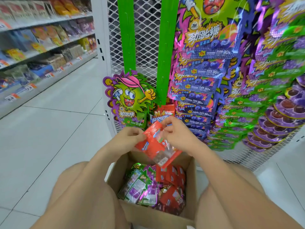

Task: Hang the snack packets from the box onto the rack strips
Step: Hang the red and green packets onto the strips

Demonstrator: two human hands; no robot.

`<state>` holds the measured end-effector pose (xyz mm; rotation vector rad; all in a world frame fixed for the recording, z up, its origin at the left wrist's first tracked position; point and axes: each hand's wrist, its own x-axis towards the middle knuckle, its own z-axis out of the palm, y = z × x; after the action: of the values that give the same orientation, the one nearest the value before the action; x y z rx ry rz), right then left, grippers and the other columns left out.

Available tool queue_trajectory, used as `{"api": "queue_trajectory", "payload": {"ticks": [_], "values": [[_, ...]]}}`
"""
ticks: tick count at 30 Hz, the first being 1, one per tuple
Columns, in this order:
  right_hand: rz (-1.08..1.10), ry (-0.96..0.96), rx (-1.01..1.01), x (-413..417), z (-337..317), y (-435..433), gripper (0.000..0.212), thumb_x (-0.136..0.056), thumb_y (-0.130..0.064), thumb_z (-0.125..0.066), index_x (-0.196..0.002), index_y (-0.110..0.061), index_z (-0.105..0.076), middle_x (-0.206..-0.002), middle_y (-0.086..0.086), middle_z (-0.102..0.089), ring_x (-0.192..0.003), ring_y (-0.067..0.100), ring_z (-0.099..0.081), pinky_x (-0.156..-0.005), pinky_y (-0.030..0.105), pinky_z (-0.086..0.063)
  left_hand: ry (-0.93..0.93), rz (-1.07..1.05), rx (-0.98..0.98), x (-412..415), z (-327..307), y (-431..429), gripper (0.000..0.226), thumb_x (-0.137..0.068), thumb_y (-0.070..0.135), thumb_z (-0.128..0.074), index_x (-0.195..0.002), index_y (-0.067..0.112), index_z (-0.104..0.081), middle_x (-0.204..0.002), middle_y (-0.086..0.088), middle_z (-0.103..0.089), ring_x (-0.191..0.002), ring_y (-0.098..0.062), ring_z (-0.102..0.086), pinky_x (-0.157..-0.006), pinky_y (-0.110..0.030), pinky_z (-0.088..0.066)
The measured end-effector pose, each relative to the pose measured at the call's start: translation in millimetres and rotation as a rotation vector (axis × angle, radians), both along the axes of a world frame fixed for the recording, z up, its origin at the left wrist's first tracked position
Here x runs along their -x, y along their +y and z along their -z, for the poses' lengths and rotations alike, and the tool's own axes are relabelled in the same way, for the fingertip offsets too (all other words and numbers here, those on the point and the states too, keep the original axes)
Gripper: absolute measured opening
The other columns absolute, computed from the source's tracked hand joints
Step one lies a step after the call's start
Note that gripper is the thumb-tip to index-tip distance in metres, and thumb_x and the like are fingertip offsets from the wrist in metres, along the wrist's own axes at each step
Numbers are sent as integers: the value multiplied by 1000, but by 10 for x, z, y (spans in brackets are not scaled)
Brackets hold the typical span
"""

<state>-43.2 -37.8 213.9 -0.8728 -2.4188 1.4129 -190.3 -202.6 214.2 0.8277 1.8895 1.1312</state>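
The fingers (140,135) of the left hand (130,137) pinch the top edge of a red packet (155,147). The right hand (177,132) pinches the same edge from the other side, fingers curled over it. Both hands hold the packet by its header, tilted, with the clear window end hanging down just above the open box (113,169). Held this way, the top is probably being squared up so its hang hole can meet a hook. The hole itself is hidden behind the fingers.

The box stands on the floor (57,129) and holds more red packets and some green-purple ones. Just behind the hands, two green strips hang on the mesh rack (143,30). The left strip (125,38) carries one green packet (130,100) at its foot. A hung red packet (165,113) seems to sit at the foot of the right strip (166,47), with bare slots above. I judge a free slot there to be the likely target.

Blue packets (198,80) crowd close on that strip's right and could snag a reaching hand. Shelves (41,38) stand well apart to the left.
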Motion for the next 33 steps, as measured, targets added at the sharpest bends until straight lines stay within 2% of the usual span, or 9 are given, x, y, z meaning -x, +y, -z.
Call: {"api": "queue_trajectory", "payload": {"ticks": [5,9,12,15,18,21,24,27,33], "values": [[31,339,-523,-120,-193,-173,54,-75,-46,-83,-118,-33,-55,-118,-13,-54,-114,6,-56,-99,27,-45,125,-109,-128,-106,-278,115,23,-94,30,-73,-83,10,-73,-98,-31,-69,-81,-38,-70,-81,-61,-63],[-94,295,-612,-169,-209,-250,72,-74,-53,-82,-137,-32,-54,-129,-13,-55,-121,11,-58,-103,36,-49,88,-192,-243,-230,-566,231,22,-98,19,-69,-85,0,-70,-95,-31,-72,-76,-25,-74,-77,-50,-66],[8,361,-620,-147,-191,-244,44,-93,-33,-73,-134,-23,-62,-101,-17,-66,-90,7,-63,-82,32,-50,2,-220,-337,-328,-786,332,32,-105,23,-60,-85,0,-68,-88,-24,-76,-80,-32,-79,-78,-48,-67],[182,399,-592,-168,-235,-169,21,-101,-18,-67,-121,-11,-69,-52,-21,-40,-46,7,-44,-59,33,-31,319,-368,-383,-211,-839,543,18,-99,28,-58,-95,18,-73,-91,-1,-78,-88,-25,-75,-85,-49,-63],[250,320,-454,-174,-240,-17,27,-105,-27,-60,-128,-14,-65,-55,-10,-52,-47,10,-47,-53,26,-28,608,-279,-327,-117,-914,771,40,-98,5,-53,-136,14,-60,-133,0,-67,-117,-14,-61,-102,-29,-47],[314,341,-344,-162,-254,84,24,-104,-34,-58,-113,-12,-66,-66,-3,-59,-46,9,-42,-53,26,-29,606,-192,-342,-52,-991,979,50,-97,-1,-53,-145,9,-50,-137,-2,-62,-125,-21,-58,-107,-36,-46],[336,362,-320,-167,-282,128,21,-102,-36,-58,-96,-16,-60,-67,-4,-58,-50,11,-46,-58,31,-35,550,-146,-299,11,-995,1100,22,-103,19,-59,-123,9,-60,-101,1,-65,-94,-19,-59,-82,-38,-46],[319,409,-324,-143,-292,133,28,-101,-41,-56,-89,-16,-56,-69,-2,-58,-56,12,-47,-61,37,-42,590,-164,-289,101,-970,1072,35,-104,36,-60,-84,7,-59,-67,2,-53,-64,-17,-46,-65,-37,-36],[363,516,-244,49,-366,48,21,-99,-40,-65,-104,-20,-64,-86,-8,-70,-81,14,-66,-80,40,-54,702,-38,-151,129,-962,903,55,-105,51,-54,-63,18,-41,-56,3,-31,-53,-17,-30,-56,-36,-23]]}}
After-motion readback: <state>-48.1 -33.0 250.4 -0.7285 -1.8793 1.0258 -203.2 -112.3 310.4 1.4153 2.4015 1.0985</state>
